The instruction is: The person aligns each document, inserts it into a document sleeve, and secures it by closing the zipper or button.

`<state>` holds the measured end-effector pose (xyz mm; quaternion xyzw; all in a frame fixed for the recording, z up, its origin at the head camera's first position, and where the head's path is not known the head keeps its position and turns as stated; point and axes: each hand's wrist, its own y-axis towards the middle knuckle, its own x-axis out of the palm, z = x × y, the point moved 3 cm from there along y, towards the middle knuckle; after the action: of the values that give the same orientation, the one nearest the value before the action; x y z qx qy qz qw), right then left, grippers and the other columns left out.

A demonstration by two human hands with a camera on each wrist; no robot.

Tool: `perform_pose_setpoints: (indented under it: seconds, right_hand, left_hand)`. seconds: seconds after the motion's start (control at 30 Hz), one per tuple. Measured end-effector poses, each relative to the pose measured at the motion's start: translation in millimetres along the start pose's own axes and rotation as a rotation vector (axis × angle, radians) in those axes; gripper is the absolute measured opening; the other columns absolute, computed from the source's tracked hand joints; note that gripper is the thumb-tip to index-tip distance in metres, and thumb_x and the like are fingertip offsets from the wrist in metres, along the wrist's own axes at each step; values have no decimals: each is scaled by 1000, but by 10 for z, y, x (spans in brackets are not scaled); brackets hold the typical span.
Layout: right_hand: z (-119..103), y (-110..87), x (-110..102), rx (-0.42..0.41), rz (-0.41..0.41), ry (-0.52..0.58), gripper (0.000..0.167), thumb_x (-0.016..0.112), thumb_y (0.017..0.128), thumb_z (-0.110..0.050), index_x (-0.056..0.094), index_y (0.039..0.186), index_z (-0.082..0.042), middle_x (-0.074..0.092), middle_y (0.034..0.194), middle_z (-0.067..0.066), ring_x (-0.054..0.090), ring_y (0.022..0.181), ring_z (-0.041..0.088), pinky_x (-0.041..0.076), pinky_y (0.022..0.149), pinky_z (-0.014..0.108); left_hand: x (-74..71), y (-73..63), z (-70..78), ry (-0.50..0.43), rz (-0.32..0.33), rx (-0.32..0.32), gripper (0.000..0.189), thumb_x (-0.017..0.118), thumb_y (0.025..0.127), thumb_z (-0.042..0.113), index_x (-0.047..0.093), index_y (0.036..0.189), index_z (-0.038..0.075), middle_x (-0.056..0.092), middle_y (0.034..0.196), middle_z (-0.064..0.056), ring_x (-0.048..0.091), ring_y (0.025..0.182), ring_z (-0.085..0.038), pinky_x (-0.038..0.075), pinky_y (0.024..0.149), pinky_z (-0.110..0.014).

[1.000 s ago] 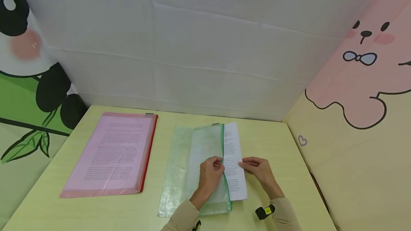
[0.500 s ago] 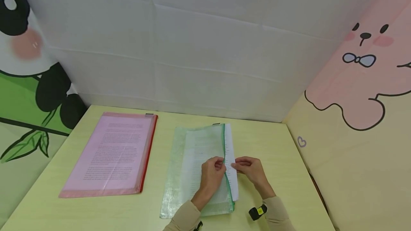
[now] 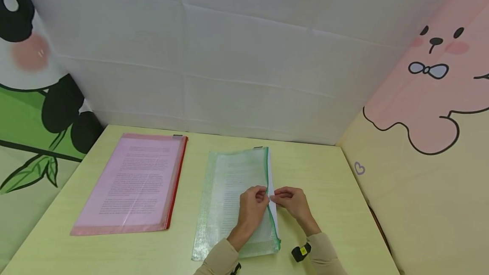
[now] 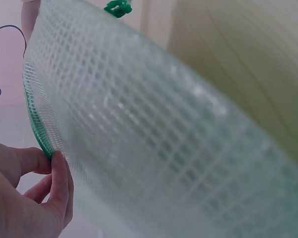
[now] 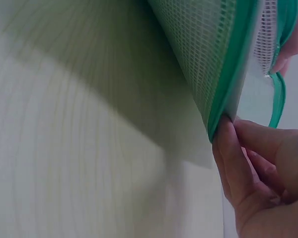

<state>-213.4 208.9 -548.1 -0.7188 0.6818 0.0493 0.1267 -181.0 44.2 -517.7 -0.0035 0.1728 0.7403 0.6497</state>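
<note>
A translucent green mesh zipper pouch lies before me in the head view, opening to the right. Printed sheets of paper sit mostly inside it, a narrow white strip sticking out past the green edge. My left hand pinches the upper zipper edge and lifts it; the left wrist view shows thumb and fingers on that green edge. With its thumb and fingers, my right hand pinches the paper's right edge. In the right wrist view its fingers also touch the pouch's lower green edge.
On the left of the pale yellow table lies a pink zipper pouch with a printed sheet inside and a red right edge. A white wall rises behind; decorated panels stand at both sides.
The paper has slid left into the green pouch, its exposed strip growing much narrower. My right hand has moved left with it, while my left hand stays almost in place.
</note>
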Motion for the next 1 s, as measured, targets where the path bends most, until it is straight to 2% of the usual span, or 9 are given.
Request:
perform_pose_setpoints:
  seconds: [0.37,0.57,0.77,1.0]
  right_hand:
    - [46,36,120,-27,-22,-41,15,76,87,6,73,100,12,75,87,18,73,72,18,63,66,32]
    - [78,60,176,-37,19,-98,12,73,85,12,72,97,13,74,85,19,69,69,13,59,60,25]
    - [97,64,201,-31,51,-136,11,74,85,11,72,95,10,74,84,17,68,70,13,58,59,23]
    - [151,69,171,-28,-7,-89,13,76,88,4,74,101,8,76,89,16,71,76,13,60,65,26]
  left_hand:
    - [-7,2,41,-30,-10,27,11,68,87,-11,73,97,-11,69,82,-13,71,73,-20,59,67,-22]
    - [-1,-3,58,-42,-23,32,11,66,87,-12,73,97,-11,70,83,-15,71,74,-21,59,67,-23]
    - [-4,-8,67,-43,-20,42,11,67,87,-12,73,96,-8,70,83,-14,71,74,-21,60,67,-25]
    - [-20,-8,45,-39,-12,39,13,68,87,-12,74,97,-6,71,86,-15,72,75,-21,59,67,-24]
